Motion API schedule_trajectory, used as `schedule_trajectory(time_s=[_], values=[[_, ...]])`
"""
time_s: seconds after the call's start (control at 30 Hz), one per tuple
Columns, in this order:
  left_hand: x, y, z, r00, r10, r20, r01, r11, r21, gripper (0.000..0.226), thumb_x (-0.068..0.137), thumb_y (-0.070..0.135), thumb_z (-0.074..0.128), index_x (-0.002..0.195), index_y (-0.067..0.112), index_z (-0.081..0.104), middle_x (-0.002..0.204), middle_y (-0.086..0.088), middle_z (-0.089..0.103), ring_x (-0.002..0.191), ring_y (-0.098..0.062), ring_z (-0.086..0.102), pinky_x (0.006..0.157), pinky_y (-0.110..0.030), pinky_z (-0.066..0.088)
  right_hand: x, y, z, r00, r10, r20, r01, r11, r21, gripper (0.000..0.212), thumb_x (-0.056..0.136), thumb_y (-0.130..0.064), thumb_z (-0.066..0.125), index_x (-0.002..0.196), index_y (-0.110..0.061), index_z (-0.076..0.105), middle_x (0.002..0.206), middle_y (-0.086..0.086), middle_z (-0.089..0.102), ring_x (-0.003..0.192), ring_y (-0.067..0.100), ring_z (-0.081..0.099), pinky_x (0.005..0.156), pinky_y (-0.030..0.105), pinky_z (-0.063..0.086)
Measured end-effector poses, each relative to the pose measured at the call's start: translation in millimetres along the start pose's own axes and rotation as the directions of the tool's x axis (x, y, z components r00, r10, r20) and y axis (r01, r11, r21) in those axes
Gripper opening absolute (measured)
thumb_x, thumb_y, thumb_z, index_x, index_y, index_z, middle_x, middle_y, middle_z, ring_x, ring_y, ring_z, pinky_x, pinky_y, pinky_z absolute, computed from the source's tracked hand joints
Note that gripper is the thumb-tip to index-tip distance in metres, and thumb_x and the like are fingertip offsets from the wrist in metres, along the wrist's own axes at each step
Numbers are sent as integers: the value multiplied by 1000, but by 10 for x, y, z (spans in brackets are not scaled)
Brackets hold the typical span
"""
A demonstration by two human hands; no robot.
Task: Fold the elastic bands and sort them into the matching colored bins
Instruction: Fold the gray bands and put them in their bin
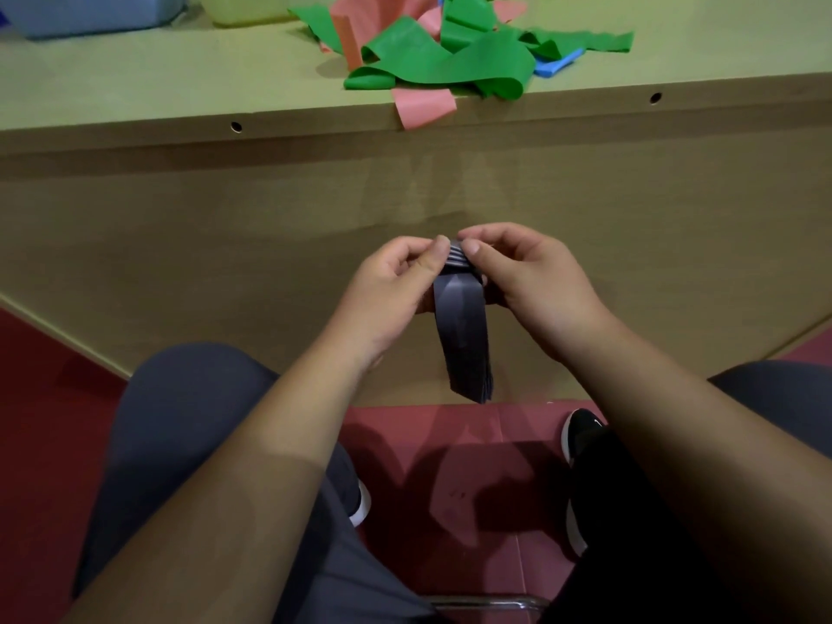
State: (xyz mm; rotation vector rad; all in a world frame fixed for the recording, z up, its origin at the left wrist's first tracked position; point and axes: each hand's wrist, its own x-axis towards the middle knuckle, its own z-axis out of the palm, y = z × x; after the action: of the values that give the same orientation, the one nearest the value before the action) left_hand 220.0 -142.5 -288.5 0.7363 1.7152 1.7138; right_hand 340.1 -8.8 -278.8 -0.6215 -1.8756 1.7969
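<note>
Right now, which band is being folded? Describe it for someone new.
Below the front edge of the wooden table, the left hand and right hand meet. They pinch the folded top of a dark grey band whose tail hangs toward the red floor. It is the only grey band and the only one off the table; the heap of green, pink and blue bands lies on top.

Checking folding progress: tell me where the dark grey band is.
Head view, centre: the dark grey band hangs in front of the table side panel, its folded top pinched between the left hand and right hand.
</note>
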Motion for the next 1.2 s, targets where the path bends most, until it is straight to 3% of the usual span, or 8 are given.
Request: schedule_trajectory(time_s=[0.07,0.2,0.33,0.43,0.53,0.67,1.03,1.2], values=[[1,-2,2,999,-36,27,35,999,41,47,98,56,68,112,12,74,112,-28,74,102,-41,73,96,-56,58,0,-10,5,1000,-8,3,8,1000,-12,17,103,-16,70,120,-15,74,83,2,76,77,16,67,78,40,58],[15,1,7,1000,-18,5,18,999,40,24,105,30,65,111,8,72,94,-6,78,87,-16,73,76,-29,57,5,-16,-12,1000,3,12,-3,1000,-10,24,102,-9,71,126,-11,69,96,11,79,83,16,70,81,37,59],[20,20,-18,999,-27,20,27,1000,-11,10,105,18,65,111,15,72,93,2,79,85,-9,73,71,-22,56,23,-22,-24,999,29,35,-28,999,-19,32,102,-10,71,133,-7,65,102,14,77,85,17,66,89,39,59],[10,23,-25,1000,-22,-2,22,999,-50,11,104,12,66,114,12,70,98,-2,78,87,-12,73,72,-23,57,28,-31,-58,992,60,111,-53,997,-64,32,103,-20,71,133,-8,67,105,13,77,89,19,66,102,47,59],[17,14,-37,1000,-6,2,6,997,-74,15,102,6,66,116,11,70,99,-6,77,88,-15,74,73,-25,58,12,-63,-100,981,43,191,-22,994,-110,23,106,-22,67,125,-10,73,116,22,76,94,21,68,96,44,63],[21,39,-48,1000,-4,20,6,995,-97,18,100,4,68,116,12,71,101,-7,77,92,-18,75,78,-29,59,14,-75,-109,984,9,180,7,996,-90,20,107,-12,64,125,-7,71,103,11,77,88,14,71,84,36,63],[-8,102,-132,997,-67,48,72,990,-125,43,92,-9,71,132,1,65,116,-14,79,106,-22,76,85,-27,61,30,-53,-102,986,-51,159,66,994,-91,28,95,1,75,118,-15,71,104,9,74,86,13,67,81,26,59],[3,54,-179,985,-144,91,153,983,-104,42,91,-7,73,131,2,67,118,-13,78,115,-23,74,97,-30,57,25,-38,-106,981,-99,165,123,982,-142,36,87,4,78,103,-27,70,114,16,72,89,13,67,86,34,55]])
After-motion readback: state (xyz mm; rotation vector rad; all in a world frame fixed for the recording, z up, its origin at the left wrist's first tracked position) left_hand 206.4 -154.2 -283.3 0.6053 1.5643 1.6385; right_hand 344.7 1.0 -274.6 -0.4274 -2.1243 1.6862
